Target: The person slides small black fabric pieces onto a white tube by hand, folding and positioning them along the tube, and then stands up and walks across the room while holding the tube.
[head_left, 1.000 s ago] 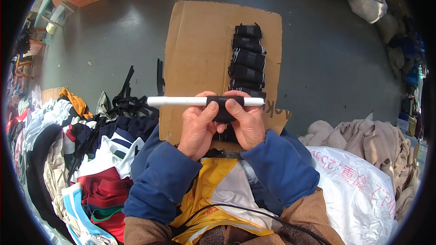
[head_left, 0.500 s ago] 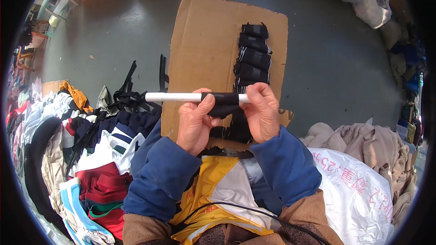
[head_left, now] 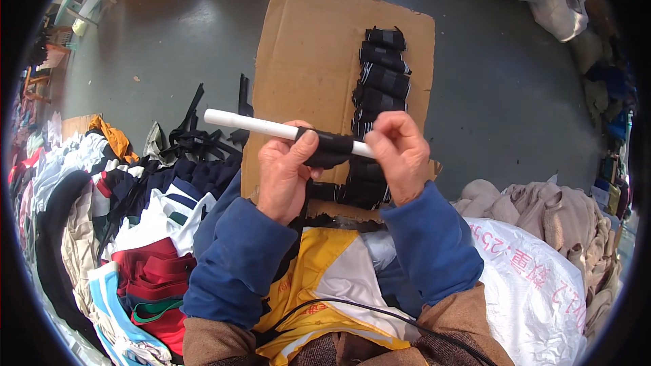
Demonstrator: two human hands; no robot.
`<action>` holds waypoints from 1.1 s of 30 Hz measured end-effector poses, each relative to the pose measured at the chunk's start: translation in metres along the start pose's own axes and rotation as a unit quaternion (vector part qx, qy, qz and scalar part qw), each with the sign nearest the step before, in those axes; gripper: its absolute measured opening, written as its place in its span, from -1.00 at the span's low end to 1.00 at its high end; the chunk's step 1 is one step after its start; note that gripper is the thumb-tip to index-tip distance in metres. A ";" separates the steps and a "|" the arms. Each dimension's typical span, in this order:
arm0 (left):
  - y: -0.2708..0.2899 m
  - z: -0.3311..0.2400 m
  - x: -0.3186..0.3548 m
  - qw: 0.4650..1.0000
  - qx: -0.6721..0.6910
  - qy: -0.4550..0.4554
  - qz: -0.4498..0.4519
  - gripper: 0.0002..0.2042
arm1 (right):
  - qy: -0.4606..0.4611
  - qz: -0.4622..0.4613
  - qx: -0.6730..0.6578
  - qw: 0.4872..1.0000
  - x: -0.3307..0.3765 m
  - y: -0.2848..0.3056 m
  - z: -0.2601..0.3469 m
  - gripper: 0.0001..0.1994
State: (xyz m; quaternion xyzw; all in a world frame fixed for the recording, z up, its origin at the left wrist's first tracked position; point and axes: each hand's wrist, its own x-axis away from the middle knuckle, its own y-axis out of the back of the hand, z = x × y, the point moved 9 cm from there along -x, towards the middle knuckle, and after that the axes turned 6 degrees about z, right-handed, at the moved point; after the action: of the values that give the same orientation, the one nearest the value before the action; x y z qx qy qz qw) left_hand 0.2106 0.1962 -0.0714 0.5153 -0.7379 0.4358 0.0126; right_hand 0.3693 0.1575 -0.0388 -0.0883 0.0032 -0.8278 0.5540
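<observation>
a black strip of cloth (head_left: 327, 150) sits wound around the white tube (head_left: 268, 126), held up in front of the chest, and the left hand (head_left: 285, 171) pinches it tight with thumb on top while the right hand (head_left: 400, 152) closes on the tube's other end. below, on the cardboard sheet (head_left: 305, 61) on the floor, a row of finished black rolls (head_left: 381, 74) is laid out, and a heap of loose cloth (head_left: 122, 203) at the left looks yet unrolled, so plenty remains.

One camera on my head looks steeply down, close over my hands (head_left: 339, 166), which sit mid-frame. My forearms enter from below; cardboard (head_left: 305, 61) and floor (head_left: 169, 47) lie beyond, bending toward the rim.
</observation>
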 end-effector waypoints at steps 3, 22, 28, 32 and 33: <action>0.000 0.007 -0.001 1.000 -0.014 0.009 0.015 -0.83 | 0.212 0.115 0.197 0.950 0.007 -0.034 0.036 -0.79; -0.027 0.039 0.199 0.995 0.095 0.025 0.004 -0.79 | -0.192 -0.007 -0.322 0.927 0.198 -0.047 0.012 -0.75; -0.033 0.049 0.281 0.995 0.076 0.047 0.046 -0.72 | -0.169 0.031 -0.343 0.924 0.268 -0.057 0.042 -0.74; -0.036 0.048 0.309 0.992 0.115 0.031 0.049 -0.74 | -0.112 0.043 -0.318 0.940 0.293 -0.065 0.055 -0.73; -0.036 0.049 0.313 0.990 0.126 0.031 0.060 -0.75 | -0.092 0.049 -0.294 0.950 0.295 -0.066 0.061 -0.73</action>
State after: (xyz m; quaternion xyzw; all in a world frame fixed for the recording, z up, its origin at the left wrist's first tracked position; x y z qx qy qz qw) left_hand 0.1129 -0.0736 0.0677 0.4535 -0.7063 0.5407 -0.0558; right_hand 0.2086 -0.0826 0.0705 -0.3228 0.2004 -0.7502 0.5412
